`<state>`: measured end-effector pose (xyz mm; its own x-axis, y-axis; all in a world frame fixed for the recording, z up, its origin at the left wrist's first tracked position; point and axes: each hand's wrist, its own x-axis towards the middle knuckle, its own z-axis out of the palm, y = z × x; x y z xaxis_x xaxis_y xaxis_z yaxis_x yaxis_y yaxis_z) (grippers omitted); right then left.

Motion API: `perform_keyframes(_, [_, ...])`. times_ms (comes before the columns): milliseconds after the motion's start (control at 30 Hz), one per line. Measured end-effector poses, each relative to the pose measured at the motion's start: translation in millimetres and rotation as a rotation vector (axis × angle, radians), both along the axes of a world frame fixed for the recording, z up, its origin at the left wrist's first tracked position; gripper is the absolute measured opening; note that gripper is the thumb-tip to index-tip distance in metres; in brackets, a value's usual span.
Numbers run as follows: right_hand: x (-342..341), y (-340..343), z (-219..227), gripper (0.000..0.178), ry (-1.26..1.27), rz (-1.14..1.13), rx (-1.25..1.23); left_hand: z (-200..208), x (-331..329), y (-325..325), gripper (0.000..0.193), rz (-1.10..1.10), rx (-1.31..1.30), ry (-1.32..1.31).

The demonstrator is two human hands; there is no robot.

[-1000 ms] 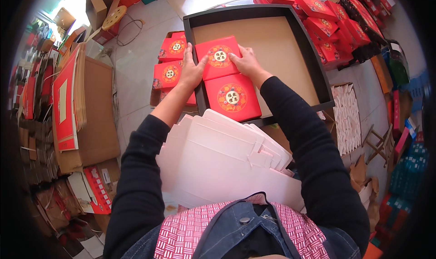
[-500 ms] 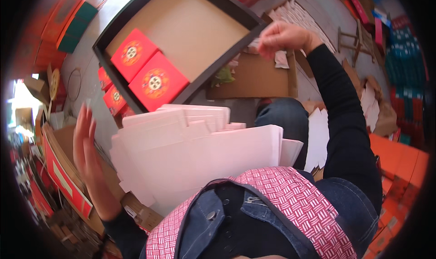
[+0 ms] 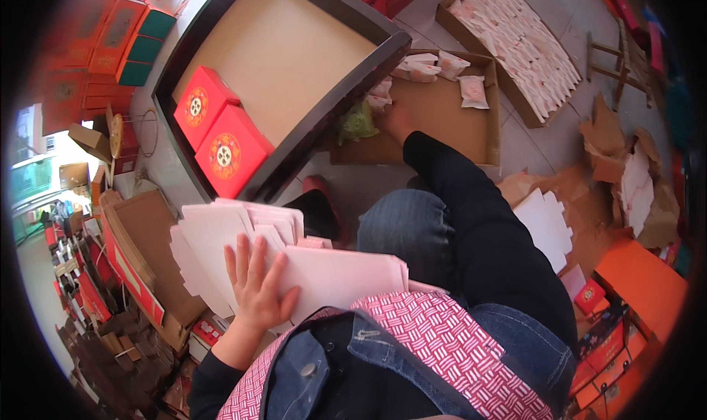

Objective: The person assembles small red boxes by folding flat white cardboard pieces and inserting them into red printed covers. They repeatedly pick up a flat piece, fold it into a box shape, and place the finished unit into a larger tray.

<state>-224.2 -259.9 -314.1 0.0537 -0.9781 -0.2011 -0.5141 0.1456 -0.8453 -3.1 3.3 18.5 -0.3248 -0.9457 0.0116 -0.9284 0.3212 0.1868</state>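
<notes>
My left hand [image 3: 258, 281] lies flat with fingers spread on a stack of pale pink flat card blanks [image 3: 346, 274] across my lap. My right hand [image 3: 398, 121] reaches down into a shallow brown carton [image 3: 449, 129], close to a crumpled green plastic wrapper [image 3: 358, 123] and small white wrapped packets [image 3: 380, 94]. Its fingers are mostly hidden, so a grip cannot be made out. Another wrapped packet [image 3: 473, 92] lies apart in that carton. Ahead stands a black-rimmed tray [image 3: 335, 99] holding two red patterned boxes, one farther [image 3: 200, 105] and one nearer [image 3: 234, 149].
Beyond the carton, a box [image 3: 515, 48] is filled with rows of wrapped packets. A wooden stool [image 3: 618, 63] is at far right. Orange boxes [image 3: 644, 273] and brown paper [image 3: 652, 199] lie on the right. Cardboard sheets [image 3: 151, 232] lean at left; red boxes [image 3: 99, 33] are stacked behind.
My left hand has come from the left of the card stack down onto it. The right hand has dropped from beside the tray's corner into the brown carton. The view has shifted.
</notes>
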Motion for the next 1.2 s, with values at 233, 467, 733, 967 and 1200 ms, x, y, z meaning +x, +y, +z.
perform_keyframes(233, [-2, -28, -54, 0.023, 0.181, 0.271, -0.081, 0, 2, -2, 0.053, -0.046, -0.031, -0.019])
perform_keyframes(467, [-117, 8, -84, 0.010, -0.072, -0.160, 0.354, 5, -4, -25, 0.055, -0.127, -0.018, 0.038])
perform_keyframes(733, [-184, 115, 289, 0.003, -0.633, -0.048, -0.172, 2, -31, -19, 0.057, -0.081, -0.042, 0.054])
perform_keyframes(967, [-192, 208, 399, 0.014, -0.350, 0.453, 0.245, -7, -19, -15, 0.046, 0.120, -0.424, 0.435])
perform_keyframes(1200, [-48, 251, 478, 0.017, -0.458, 0.930, -0.203, -27, 67, 38, 0.040, 0.695, -0.447, 0.689])
